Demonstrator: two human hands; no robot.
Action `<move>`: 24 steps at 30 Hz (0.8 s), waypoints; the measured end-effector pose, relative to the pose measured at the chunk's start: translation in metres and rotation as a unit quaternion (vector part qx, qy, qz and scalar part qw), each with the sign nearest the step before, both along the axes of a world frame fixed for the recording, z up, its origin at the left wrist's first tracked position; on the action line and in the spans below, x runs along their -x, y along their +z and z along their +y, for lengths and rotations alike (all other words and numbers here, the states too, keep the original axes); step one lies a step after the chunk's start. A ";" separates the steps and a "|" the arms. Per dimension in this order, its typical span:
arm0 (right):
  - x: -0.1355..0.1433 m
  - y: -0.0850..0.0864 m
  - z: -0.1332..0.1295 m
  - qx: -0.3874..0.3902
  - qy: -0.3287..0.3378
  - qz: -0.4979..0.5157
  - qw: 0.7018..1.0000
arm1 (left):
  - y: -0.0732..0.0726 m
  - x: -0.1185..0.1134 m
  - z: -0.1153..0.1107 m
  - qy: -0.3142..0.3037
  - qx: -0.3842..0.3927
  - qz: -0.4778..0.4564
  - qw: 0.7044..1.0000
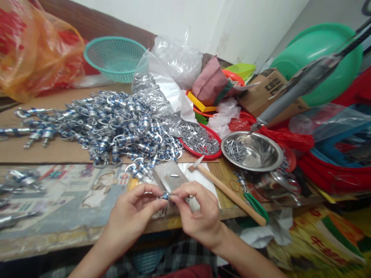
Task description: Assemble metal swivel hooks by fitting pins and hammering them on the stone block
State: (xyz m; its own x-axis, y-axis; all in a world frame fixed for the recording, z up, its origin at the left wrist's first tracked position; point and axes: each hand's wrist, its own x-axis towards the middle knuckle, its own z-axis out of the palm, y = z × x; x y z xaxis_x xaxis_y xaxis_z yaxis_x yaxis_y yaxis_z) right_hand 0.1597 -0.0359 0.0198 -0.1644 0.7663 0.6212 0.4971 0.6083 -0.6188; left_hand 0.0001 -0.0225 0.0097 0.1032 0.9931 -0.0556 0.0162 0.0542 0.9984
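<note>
The worktable (69, 227) stood before a white wall (185, 17), a heap of metal fittings (116, 125) covering its back left. Our left hand (130, 216) pinched one end of a small blue-and-silver fitting (165, 196) between thumb and fingertips, nearly closed. Our right hand (199, 210) pinched its other end, its fingers curled. The fitting was just above the near end of a metal block (171, 175), left of a wooden-handled hammer (232, 193).

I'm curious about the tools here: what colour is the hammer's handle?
Handle: light wood brown, head view.
</note>
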 end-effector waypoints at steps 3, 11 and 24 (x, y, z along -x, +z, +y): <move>0.002 -0.004 0.002 0.011 -0.020 0.003 1.000 | -0.003 0.001 0.001 0.020 -0.054 0.056 0.997; 0.003 0.000 0.003 0.033 -0.052 -0.003 0.998 | -0.009 -0.003 -0.002 0.050 -0.054 0.006 0.997; -0.004 0.004 0.009 -0.001 0.002 -0.092 0.996 | 0.000 0.000 0.004 0.040 -0.089 0.110 0.989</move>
State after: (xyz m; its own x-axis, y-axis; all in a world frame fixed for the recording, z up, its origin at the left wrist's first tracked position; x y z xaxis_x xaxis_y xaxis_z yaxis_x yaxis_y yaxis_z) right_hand 0.1641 -0.0264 0.0236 -0.2784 0.7642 0.5818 0.6002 0.6113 -0.5157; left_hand -0.0004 -0.0189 0.0096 0.0294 0.9938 0.1076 0.2364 -0.1115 0.9652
